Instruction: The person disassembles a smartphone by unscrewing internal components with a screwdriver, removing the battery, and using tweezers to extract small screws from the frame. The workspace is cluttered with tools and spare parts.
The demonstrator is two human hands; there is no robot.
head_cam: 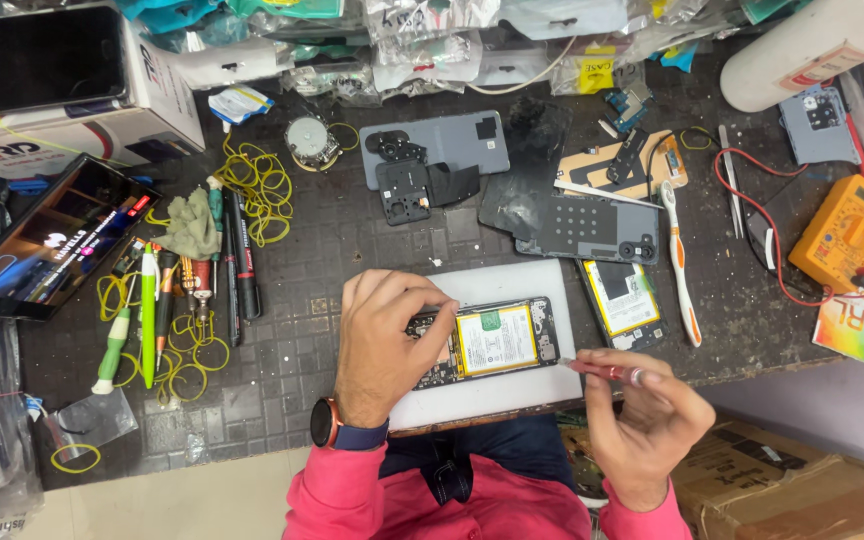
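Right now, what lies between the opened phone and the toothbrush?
In the head view, a loose yellow-edged battery lies between the opened phone and the toothbrush.

Head camera, looking steeply down, close over cluttered workbench (282,330), single view

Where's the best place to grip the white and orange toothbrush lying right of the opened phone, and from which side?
Probably the toothbrush at mid-handle, pinched across its narrow width from above. It lies flat, nearly straight up and down in the view, bristle head at the far end. The loose battery sits close on its left, so fingers have more room toward the right side.
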